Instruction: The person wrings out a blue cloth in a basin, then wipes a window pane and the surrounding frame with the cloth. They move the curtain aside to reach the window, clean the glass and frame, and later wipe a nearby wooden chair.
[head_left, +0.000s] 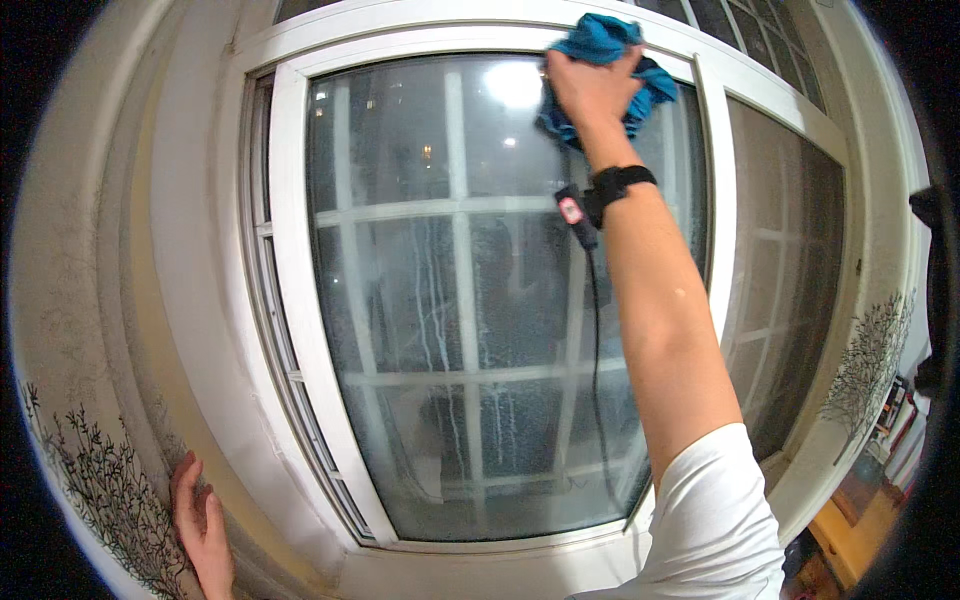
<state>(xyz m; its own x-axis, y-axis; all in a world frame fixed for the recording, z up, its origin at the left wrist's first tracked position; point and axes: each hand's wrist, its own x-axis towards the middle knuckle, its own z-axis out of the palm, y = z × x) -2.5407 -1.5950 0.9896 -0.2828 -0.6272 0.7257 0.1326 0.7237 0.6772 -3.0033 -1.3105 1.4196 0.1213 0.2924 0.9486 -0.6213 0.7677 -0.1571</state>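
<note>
My right hand (598, 84) presses a crumpled blue cloth (600, 37) against the upper right of a white-framed glass window pane (517, 292). A black strap circles my right wrist, with a small dark device (576, 214) on it and a black cable (597, 337) hanging down. Whitish drips run down the middle of the pane, which looks misted and shows bar shapes through it. My left hand (201, 521) rests at the lower left, against the edge of the wall beside the window recess, its fingers slightly bent and holding nothing.
A white window frame (291, 225) surrounds the pane, with a narrow track at its left. To the right is a second, darker panel with mesh (787, 285). Dark branch patterns mark both side walls. Books (904, 435) and a wooden surface (847, 536) are at the lower right.
</note>
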